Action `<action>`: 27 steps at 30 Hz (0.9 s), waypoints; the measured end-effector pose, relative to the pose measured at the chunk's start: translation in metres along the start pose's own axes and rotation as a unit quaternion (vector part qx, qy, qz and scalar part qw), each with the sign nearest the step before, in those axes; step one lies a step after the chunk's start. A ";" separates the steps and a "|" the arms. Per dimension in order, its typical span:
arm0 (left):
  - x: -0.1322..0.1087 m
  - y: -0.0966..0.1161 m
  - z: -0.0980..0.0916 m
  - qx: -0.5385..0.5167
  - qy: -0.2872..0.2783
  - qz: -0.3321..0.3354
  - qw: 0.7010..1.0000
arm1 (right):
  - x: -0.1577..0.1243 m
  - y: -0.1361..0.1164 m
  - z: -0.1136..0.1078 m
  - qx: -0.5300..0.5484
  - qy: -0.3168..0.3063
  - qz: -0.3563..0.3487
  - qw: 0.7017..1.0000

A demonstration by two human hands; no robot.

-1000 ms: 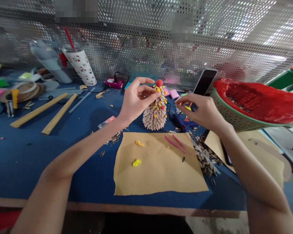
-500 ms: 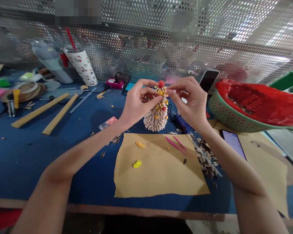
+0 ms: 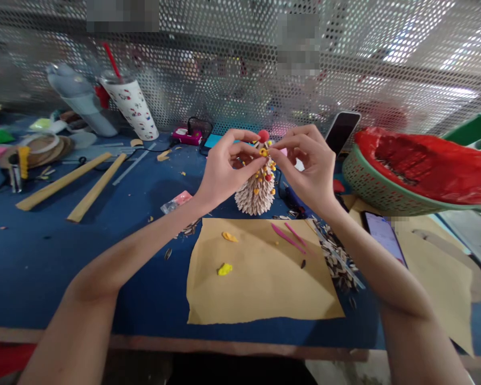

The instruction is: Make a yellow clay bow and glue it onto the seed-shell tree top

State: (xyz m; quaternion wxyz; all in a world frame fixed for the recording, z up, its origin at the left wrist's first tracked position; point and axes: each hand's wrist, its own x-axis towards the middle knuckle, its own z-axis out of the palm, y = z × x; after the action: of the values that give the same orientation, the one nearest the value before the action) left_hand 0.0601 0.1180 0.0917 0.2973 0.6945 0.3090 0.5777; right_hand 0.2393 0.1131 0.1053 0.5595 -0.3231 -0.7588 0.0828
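Note:
A cone-shaped tree of pale seed shells (image 3: 253, 197) stands upright behind the brown paper, with a red ball (image 3: 263, 136) on its tip and small yellow, orange and red bits on its front. My left hand (image 3: 227, 166) reaches in from the left, thumb and fingertips pinched at a small yellow clay piece (image 3: 263, 153) in front of the tree's top. From the right, my right hand (image 3: 308, 163) pinches at the same piece with thumb and forefinger. Fingertips partly hide it. On the brown paper (image 3: 260, 294) lie a yellow clay lump (image 3: 225, 269), an orange clay strip (image 3: 230, 236) and pink tools (image 3: 286, 238).
Loose seed shells (image 3: 339, 262) lie right of the paper, near a phone (image 3: 385, 235). A green basket (image 3: 379, 184) with red plastic stands behind. Left are wooden sticks (image 3: 64, 182), a patterned cup (image 3: 134, 109) and a bottle (image 3: 86, 104). A blue glue gun (image 3: 296, 202) lies behind the paper.
My right hand has shifted slightly left, its fingertips closer to those of my left hand. The yellow piece now shows as a small ring shape between them. The view has moved slightly.

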 end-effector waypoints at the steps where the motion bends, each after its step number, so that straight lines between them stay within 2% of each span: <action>1: 0.000 0.000 0.000 0.000 0.001 0.002 1.000 | 0.000 0.000 0.000 0.001 0.001 0.001 1.000; 8: -0.001 -0.001 -0.001 0.034 -0.005 0.011 0.999 | 0.003 0.001 0.003 0.008 0.007 0.011 1.000; 15: 0.002 -0.003 -0.011 0.081 0.081 0.074 0.991 | 0.010 0.008 0.005 0.006 0.015 0.010 1.000; 22: 0.009 -0.015 -0.017 0.138 0.108 0.101 0.979 | 0.011 0.008 0.007 0.004 0.023 0.005 1.000; 24: 0.011 -0.017 -0.017 0.146 0.109 0.105 0.978 | 0.012 0.008 0.008 0.003 0.027 0.001 1.000; 27: 0.015 -0.020 -0.016 0.125 0.079 0.098 0.984 | 0.012 0.008 0.008 -0.003 0.024 -0.003 1.000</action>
State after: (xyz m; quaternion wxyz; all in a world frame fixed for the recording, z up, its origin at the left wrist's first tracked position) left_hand 0.0447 0.1436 0.0880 0.1248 0.7054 0.3312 0.6141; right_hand 0.2329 0.1288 0.1082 0.5766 -0.3243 -0.7465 0.0715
